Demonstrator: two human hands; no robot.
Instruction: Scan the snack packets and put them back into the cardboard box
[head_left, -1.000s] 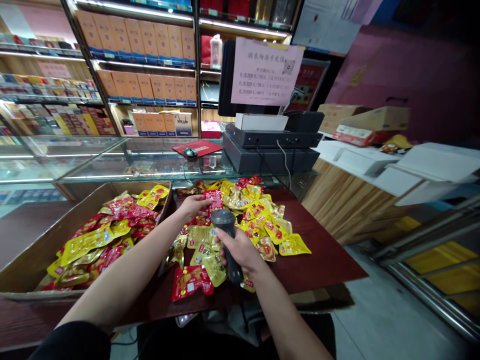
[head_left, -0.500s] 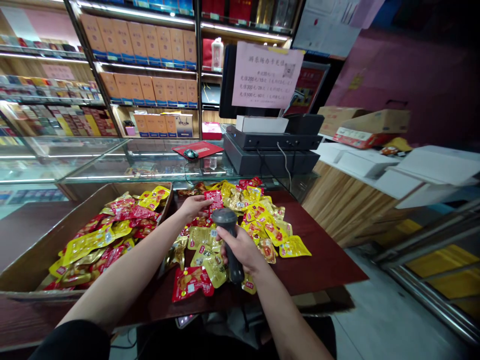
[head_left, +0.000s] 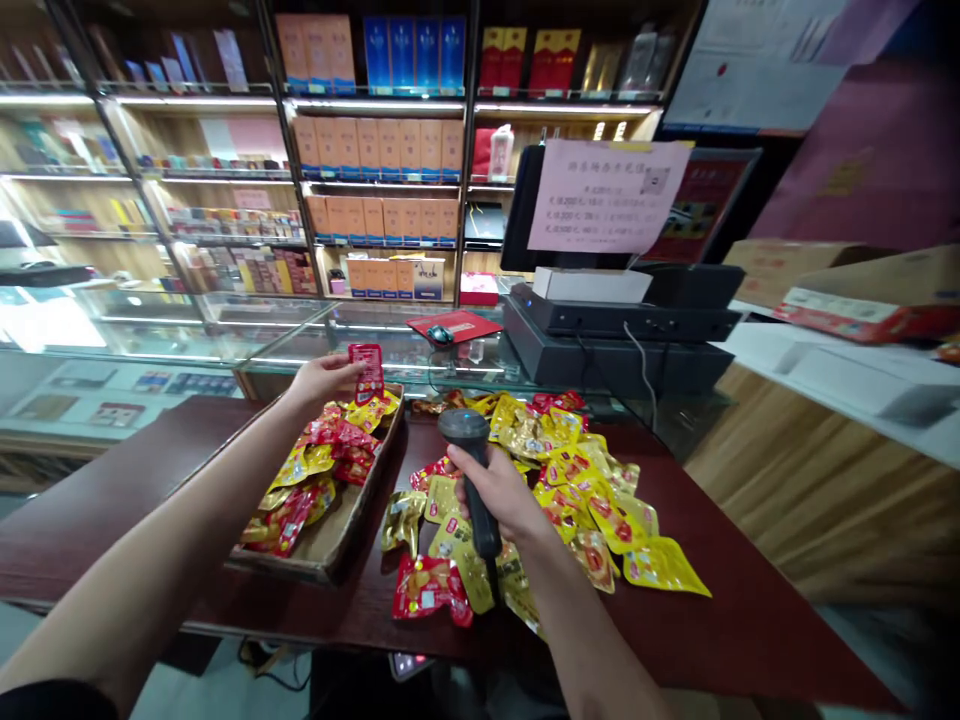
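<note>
My left hand pinches a small red snack packet upright, just above the far end of a shallow cardboard tray. The tray holds several red and yellow packets. My right hand grips a black handheld barcode scanner by its handle, head pointing up and away from me. Below and around that hand lies a loose pile of yellow, gold and red snack packets on the dark red table. The scanner touches no packet that I can make out.
Behind the table stands a glass display counter with a mouse on a red mat. A black till stack with a pink notice stands to the right. Shelves of boxed goods rise behind.
My left hand has lifted the red packet off the pile and carried it left over the tray. The view has swung left, and my right hand still grips the scanner.
</note>
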